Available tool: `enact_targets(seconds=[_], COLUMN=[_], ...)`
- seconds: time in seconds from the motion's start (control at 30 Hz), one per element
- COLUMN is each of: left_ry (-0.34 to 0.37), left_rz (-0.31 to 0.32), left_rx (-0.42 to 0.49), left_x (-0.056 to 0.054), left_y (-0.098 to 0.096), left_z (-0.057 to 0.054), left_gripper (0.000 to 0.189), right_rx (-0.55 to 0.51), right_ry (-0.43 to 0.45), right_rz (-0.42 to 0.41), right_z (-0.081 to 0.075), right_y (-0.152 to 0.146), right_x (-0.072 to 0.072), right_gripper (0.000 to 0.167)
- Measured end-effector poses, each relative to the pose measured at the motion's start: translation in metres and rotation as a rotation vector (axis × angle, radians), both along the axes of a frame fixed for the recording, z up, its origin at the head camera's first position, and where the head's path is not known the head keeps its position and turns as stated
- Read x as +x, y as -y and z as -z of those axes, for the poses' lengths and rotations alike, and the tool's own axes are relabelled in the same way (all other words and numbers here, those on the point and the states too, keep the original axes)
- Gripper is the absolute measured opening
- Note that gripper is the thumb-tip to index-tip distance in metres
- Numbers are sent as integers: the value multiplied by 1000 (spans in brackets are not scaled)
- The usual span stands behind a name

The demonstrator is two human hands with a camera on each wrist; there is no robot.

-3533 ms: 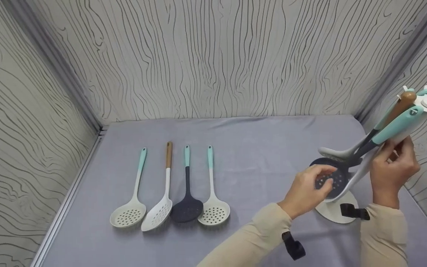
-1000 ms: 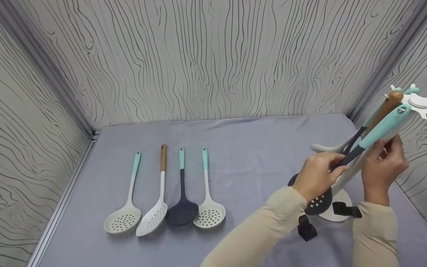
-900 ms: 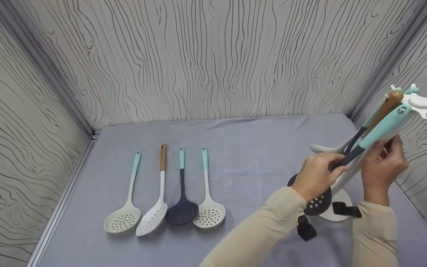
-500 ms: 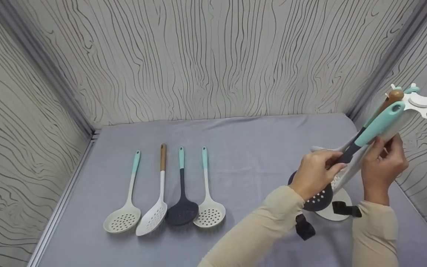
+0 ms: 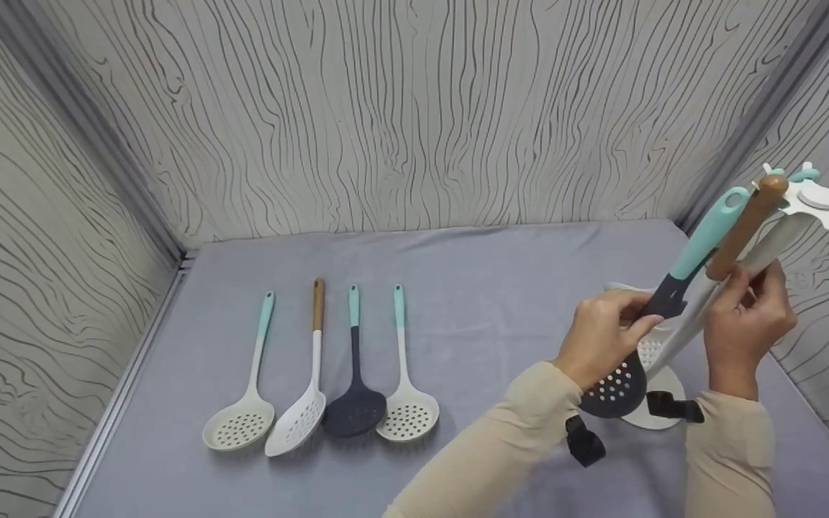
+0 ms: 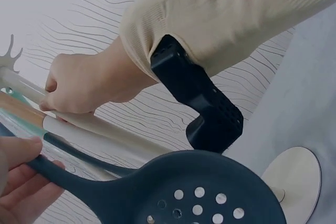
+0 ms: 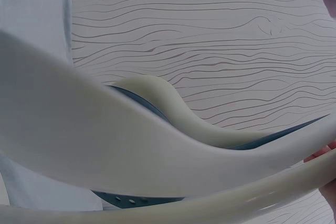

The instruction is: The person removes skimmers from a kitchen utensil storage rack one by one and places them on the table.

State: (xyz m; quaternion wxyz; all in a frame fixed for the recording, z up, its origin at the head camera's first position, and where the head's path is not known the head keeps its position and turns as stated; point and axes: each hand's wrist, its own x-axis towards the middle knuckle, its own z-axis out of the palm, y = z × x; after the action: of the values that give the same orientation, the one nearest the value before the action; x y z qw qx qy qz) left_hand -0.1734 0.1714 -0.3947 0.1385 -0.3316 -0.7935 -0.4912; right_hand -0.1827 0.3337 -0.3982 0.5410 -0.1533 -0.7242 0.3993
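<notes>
The left hand (image 5: pixel 601 332) pinches the dark skimmer (image 5: pixel 612 391) by its shaft; the right hand (image 5: pixel 749 327) grips the white utensil stand (image 5: pixel 774 243) by its post. The skimmer tilts, turquoise handle (image 5: pixel 706 234) uppermost, just left of the stand's hooked top (image 5: pixel 817 195), left hand nearer. Four more skimmers (image 5: pixel 355 413) lie well leftward.

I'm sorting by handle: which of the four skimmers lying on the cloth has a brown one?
The white skimmer, second from left in the row; the row's dark skimmer and both cream skimmers have turquoise handles.
</notes>
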Motion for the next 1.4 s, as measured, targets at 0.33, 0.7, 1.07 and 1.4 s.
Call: enact_targets(seconds=[0.33, 0.7, 1.07, 1.4], left_ry=[83, 147, 245, 336], left_rz=[-50, -84, -157, -245], left_rx=[23, 36, 51, 71], left_x=[-2, -6, -12, -25], left_y=[9, 17, 28, 48], left_z=[16, 29, 46, 69], left_gripper=[18, 18, 16, 13], right_rx=[-17, -33, -47, -50], right_ry=[-22, -35, -32, -36], right_rz=[-9, -11, 2, -3], right_z=[-1, -2, -1, -1], right_y=[0, 0, 2, 1], right_x=[-2, -2, -2, -3], right_gripper=[23, 15, 16, 15])
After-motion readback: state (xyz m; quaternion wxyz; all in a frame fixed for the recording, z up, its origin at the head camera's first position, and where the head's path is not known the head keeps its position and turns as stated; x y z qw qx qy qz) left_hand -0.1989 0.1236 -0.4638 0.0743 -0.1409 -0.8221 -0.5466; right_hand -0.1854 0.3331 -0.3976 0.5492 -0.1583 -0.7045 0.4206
